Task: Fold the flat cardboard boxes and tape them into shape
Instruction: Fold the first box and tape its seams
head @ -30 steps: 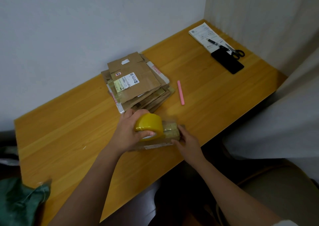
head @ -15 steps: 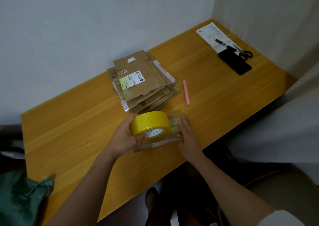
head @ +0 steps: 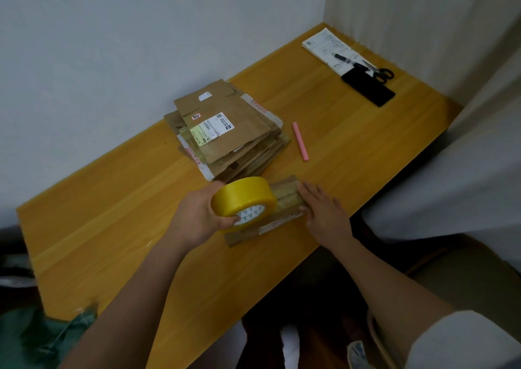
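A small folded cardboard box (head: 284,199) lies near the front edge of the wooden table (head: 112,213). My left hand (head: 197,216) grips a yellow roll of tape (head: 244,201) and holds it over the box's left part. On the box's right end, my right hand (head: 324,213) presses with straight fingers. Behind them lies a stack of flat cardboard boxes (head: 225,134), the top one bearing a shipping label.
A pink stick (head: 300,141) lies right of the stack. At the far right corner are papers (head: 327,44), a pen (head: 345,58), scissors (head: 380,72) and a black phone (head: 368,89). A green bag (head: 36,340) sits at lower left; a white curtain (head: 465,171) hangs on the right.
My left hand has turned the tape roll so its broad yellow side faces up and lifted it a little. The right hand has flattened onto the box's right end.
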### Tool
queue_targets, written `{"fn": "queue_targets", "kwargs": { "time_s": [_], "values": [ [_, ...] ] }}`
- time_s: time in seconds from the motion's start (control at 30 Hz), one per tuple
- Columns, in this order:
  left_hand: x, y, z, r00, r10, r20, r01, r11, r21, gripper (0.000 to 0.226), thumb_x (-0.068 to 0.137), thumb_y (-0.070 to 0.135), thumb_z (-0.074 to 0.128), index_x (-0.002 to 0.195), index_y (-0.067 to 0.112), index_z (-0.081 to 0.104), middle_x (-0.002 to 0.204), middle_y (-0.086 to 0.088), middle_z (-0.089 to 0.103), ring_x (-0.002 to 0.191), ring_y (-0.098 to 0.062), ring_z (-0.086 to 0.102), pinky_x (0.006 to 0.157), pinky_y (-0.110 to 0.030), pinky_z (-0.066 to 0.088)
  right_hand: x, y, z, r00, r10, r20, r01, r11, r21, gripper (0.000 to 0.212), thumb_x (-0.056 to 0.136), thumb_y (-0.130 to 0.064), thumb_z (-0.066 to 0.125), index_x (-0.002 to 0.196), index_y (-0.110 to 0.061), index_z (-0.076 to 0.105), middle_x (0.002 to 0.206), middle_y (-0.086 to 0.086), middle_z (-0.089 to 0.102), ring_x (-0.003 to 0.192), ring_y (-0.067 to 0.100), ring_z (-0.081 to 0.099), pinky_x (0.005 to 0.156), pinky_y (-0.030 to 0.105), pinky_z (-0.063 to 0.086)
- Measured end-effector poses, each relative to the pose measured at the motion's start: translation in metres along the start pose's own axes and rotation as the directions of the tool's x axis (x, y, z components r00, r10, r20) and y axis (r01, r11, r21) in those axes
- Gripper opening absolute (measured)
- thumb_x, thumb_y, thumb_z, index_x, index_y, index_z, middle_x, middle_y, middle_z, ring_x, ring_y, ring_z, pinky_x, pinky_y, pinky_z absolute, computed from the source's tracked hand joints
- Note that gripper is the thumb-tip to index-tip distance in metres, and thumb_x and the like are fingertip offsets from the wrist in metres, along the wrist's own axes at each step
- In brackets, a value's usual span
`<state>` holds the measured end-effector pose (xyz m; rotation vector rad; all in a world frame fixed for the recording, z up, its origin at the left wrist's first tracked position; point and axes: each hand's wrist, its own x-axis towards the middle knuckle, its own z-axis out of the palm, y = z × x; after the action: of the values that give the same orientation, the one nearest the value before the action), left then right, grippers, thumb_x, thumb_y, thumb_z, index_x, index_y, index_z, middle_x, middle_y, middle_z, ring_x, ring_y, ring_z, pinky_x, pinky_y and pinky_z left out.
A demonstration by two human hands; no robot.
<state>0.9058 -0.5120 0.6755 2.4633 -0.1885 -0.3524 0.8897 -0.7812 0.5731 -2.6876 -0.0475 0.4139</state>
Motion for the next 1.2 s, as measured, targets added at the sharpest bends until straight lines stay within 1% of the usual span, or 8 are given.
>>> {"fn": "queue_targets", "kwargs": {
  "time_s": [0.1,0.27,0.37,0.5,0.7,1.0,1.1,1.2],
  "values": [
    [-0.004,0.004,-0.002,1.0,0.005,0.001,-0.005,0.997,0.083,0.052,0.075,0.033,0.082,0.116,0.02,0.055,0.097,0.004,0.057,0.083,-0.019,0.054,0.063,-0.029,0.043,-0.001,-0.007,-0.001,1.0,0.015,-0.004,-0.015,0.999,-0.047,0.055,0.106,-0.03,0.031,0.155,-0.034,0.007,0.164,-0.009,0.001,0.151,0.018,-0.003,0.119,0.053,0.011],
    [-0.002,0.011,-0.001,0.999,-0.032,-0.001,0.032,0.992,0.123,0.056,0.077,0.039,0.08,0.122,0.02,0.052,0.096,0.005,0.054,0.083,-0.02,0.054,0.064,-0.033,0.043,-0.005,-0.029,0.009,0.984,-0.121,-0.128,0.097,0.979,-0.179,0.064,0.1,-0.004,0.037,0.155,-0.007,0.005,0.162,0.008,-0.013,0.149,0.022,-0.012,0.121,0.041,0.001],
    [-0.002,0.012,-0.001,1.0,-0.024,-0.005,0.025,0.998,0.057,0.067,0.074,0.038,0.082,0.13,0.029,0.045,0.104,0.009,0.05,0.088,-0.017,0.051,0.069,-0.035,0.047,-0.009,-0.034,0.024,0.985,-0.155,-0.071,0.145,0.982,-0.122,0.072,0.099,-0.004,0.037,0.154,-0.009,-0.007,0.162,0.006,-0.015,0.148,0.017,-0.017,0.121,0.035,-0.007],
    [-0.004,0.007,-0.004,1.0,0.017,-0.023,-0.017,1.0,-0.014,0.061,0.075,0.034,0.082,0.123,0.036,0.045,0.105,0.009,0.052,0.089,-0.016,0.052,0.068,-0.03,0.046,-0.008,-0.034,0.026,0.987,-0.139,-0.081,0.13,0.985,-0.11,0.075,0.097,-0.004,0.04,0.154,-0.011,-0.009,0.161,0.004,-0.015,0.147,0.013,-0.017,0.115,0.027,-0.015],
    [-0.005,0.006,-0.013,1.0,0.006,0.009,-0.007,0.99,0.143,0.073,0.075,0.041,0.08,0.138,0.032,0.044,0.126,-0.002,0.06,0.103,-0.025,0.057,0.078,-0.036,0.05,-0.009,-0.035,0.021,0.99,-0.135,-0.042,0.127,0.981,-0.148,0.075,0.098,-0.001,0.036,0.154,-0.012,-0.013,0.161,0.003,-0.019,0.148,0.013,-0.019,0.119,0.028,-0.011],
    [-0.01,0.016,-0.024,1.0,-0.027,0.007,0.022,0.919,0.393,0.071,0.078,0.051,0.073,0.139,0.036,0.041,0.12,-0.001,0.063,0.102,-0.025,0.061,0.071,-0.035,0.052,-0.009,-0.048,0.013,0.996,-0.086,-0.007,0.083,0.979,-0.189,0.078,0.097,-0.009,0.041,0.154,-0.01,-0.012,0.161,0.005,-0.019,0.148,0.016,-0.018,0.12,0.033,-0.011],
    [-0.012,0.01,-0.024,0.997,-0.059,0.046,0.05,0.986,0.16,0.074,0.075,0.045,0.079,0.137,0.036,0.04,0.129,0.004,0.056,0.114,-0.023,0.054,0.081,-0.036,0.051,-0.01,-0.054,0.023,0.996,-0.093,0.016,0.095,0.983,-0.16,0.086,0.095,-0.018,0.048,0.153,-0.01,-0.015,0.16,0.007,-0.022,0.147,0.018,-0.021,0.121,0.035,-0.008],
    [-0.017,-0.001,-0.021,0.999,-0.003,0.039,0.009,0.991,-0.135,0.06,0.075,0.031,0.082,0.122,0.037,0.045,0.113,0.022,0.051,0.105,-0.014,0.051,0.078,-0.011,0.045,-0.01,-0.052,0.026,0.995,-0.093,0.032,0.097,0.983,-0.158,0.085,0.095,-0.016,0.048,0.153,-0.011,-0.015,0.16,0.006,-0.024,0.148,0.018,-0.02,0.122,0.036,-0.004]
  ]
}}
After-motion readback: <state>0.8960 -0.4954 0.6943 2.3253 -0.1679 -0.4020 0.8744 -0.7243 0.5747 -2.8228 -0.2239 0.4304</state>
